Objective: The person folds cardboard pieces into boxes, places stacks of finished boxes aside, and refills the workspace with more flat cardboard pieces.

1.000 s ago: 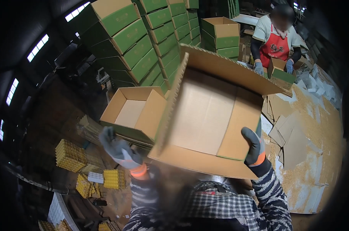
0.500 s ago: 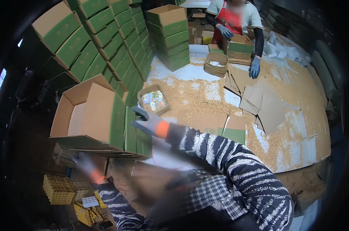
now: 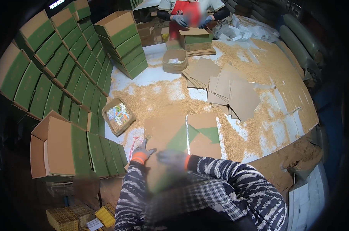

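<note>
A brown cardboard piece with green on it (image 3: 159,175) lies right in front of my body, blurred and partly hidden, so I cannot tell whether it is flat or a box. At its left edge is my left hand (image 3: 142,151), in a grey glove with an orange cuff, thumb and fingers spread. My right hand (image 3: 172,159), gloved alike and blurred, rests with fingers stretched over the cardboard. Just beyond both hands, a flattened brown-and-green carton (image 3: 205,135) with a pale strip down it lies on the table.
Folded green cartons (image 3: 101,154) stand left, by a taller stack (image 3: 62,73). A basket of small packets (image 3: 119,116) sits on the wood-shaving-strewn table. Beyond are loose cardboard sheets (image 3: 236,92), another basket (image 3: 175,61) and a co-worker's gloved hands at an open carton (image 3: 197,40).
Both hands have moved from the green cartons at the left to the cardboard in front of me. My view has turned. The co-worker's hands have come together above the open carton.
</note>
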{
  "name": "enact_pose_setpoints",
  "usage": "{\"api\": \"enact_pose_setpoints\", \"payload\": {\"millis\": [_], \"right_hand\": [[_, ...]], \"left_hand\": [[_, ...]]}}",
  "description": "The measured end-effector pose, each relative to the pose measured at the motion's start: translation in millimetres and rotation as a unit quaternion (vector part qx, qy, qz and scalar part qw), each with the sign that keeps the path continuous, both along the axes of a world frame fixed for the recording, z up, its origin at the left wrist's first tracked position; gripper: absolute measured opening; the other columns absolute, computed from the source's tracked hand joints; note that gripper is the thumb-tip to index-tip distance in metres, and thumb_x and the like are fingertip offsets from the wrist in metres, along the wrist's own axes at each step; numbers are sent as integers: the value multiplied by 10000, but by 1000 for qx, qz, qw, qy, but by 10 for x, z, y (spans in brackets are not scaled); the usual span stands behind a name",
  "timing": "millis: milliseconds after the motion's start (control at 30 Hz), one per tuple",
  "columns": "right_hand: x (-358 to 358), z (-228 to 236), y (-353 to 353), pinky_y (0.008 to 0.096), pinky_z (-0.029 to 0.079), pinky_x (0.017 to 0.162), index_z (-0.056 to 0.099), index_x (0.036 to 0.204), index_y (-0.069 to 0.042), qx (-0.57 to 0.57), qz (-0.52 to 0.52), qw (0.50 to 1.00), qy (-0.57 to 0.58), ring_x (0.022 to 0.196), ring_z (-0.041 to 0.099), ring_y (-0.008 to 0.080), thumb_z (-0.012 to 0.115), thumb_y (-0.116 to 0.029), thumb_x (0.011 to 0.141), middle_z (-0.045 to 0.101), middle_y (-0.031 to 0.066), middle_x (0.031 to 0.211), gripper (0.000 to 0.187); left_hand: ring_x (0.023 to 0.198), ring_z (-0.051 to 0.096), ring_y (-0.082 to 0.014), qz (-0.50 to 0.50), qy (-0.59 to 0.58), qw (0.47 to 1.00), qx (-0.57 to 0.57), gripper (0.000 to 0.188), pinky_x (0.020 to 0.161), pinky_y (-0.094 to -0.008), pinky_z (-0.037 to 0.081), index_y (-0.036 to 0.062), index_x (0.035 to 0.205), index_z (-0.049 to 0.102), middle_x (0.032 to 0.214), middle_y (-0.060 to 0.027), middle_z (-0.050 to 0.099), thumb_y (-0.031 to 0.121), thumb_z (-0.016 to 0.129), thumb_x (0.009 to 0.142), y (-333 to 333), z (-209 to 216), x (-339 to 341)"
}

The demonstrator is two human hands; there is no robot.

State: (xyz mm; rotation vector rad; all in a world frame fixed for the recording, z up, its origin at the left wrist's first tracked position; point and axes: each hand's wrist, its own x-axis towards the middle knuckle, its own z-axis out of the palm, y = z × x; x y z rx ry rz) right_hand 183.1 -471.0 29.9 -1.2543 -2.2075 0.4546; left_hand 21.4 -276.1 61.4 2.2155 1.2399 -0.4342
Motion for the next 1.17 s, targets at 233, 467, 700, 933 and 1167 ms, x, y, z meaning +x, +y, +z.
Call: {"api": "enact_pose_setpoints", "payload": {"millis": [233, 467, 700, 933, 1167], "right_hand": [[1167, 2322, 207, 528, 264, 1158, 457, 1397, -49, 185, -342, 915, -107, 1402, 327, 376, 704, -368, 831, 402, 169, 1497, 695], [1451, 1789, -276, 453, 420, 1001, 650, 1151, -196, 293, -225, 926, -80, 1097, 587, 253, 764, -367, 783, 639, 10, 1140, 422], [1319, 2371, -492, 388, 484, 759, 666, 859, -157, 194, -102, 966, 141, 747, 604, 227, 659, -163, 757, 621, -19, 741, 103], [1251, 2174, -598, 443, 487, 913, 639, 1177, -154, 86, -284, 943, -148, 1075, 594, 326, 633, -459, 871, 638, 116, 1163, 432], [1101, 2021, -647, 579, 120, 1197, 364, 1503, -192, -289, -55, 955, 42, 1373, 419, 334, 440, -480, 982, 495, 160, 1425, 600]], "left_hand": [[840, 668, -329, -127, -178, 930, 297, 419, 720, -420, 518, 126, 1036, 679, 930, -117, 701, 453, 738, 780, -461, 2112, 556], [1068, 619, -308, -226, -239, 944, 18, 347, 929, -380, 469, 91, 1279, 562, 1148, -174, 636, 216, 578, 956, -186, 2196, 735], [878, 656, -264, -37, -396, 914, 83, 306, 816, -342, 505, 65, 1207, 623, 929, -141, 680, 136, 557, 916, 377, 1853, 928], [1318, 449, -325, -458, -310, 782, 286, 361, 1114, -510, 293, 193, 1257, 650, 1354, -61, 582, 270, 590, 910, -366, 1456, 1311], [1394, 363, -337, -362, -330, 868, -84, 443, 1111, -457, 333, 209, 1309, 618, 1417, -90, 528, 177, 624, 868, -175, 1101, 1262]]}}
